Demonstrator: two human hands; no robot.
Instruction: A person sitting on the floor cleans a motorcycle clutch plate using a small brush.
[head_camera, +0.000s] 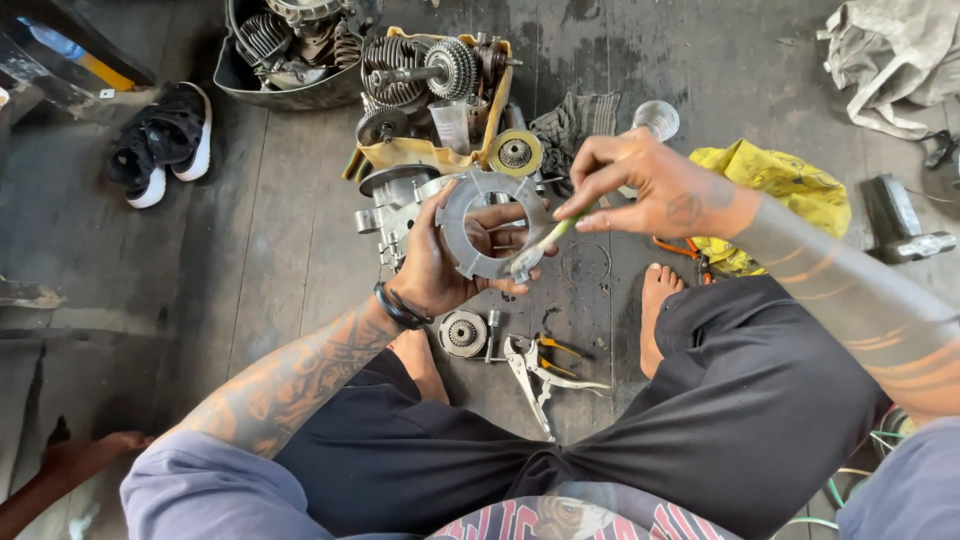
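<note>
Two hands at work on a flat grey metal ring plate with notched outer edge (490, 228), held up over a dark wooden plank floor (260, 240).

Ring plate is gripped by the left hand (440, 262), thumb on the near face, fingers curled through the centre hole and behind. A thin pale green-handled brush (545, 240) is pinched between thumb and fingertips of the right hand (655, 185), its tip touching the plate's lower right rim. Just beyond the plate, a yellow tray of gears and engine parts (430, 100) is seen. Silver locking pliers (535, 372) and a small round bearing part (462, 333) are lying on the floor between the knees. A yellow cloth (790, 185) is lying to the right.
</note>
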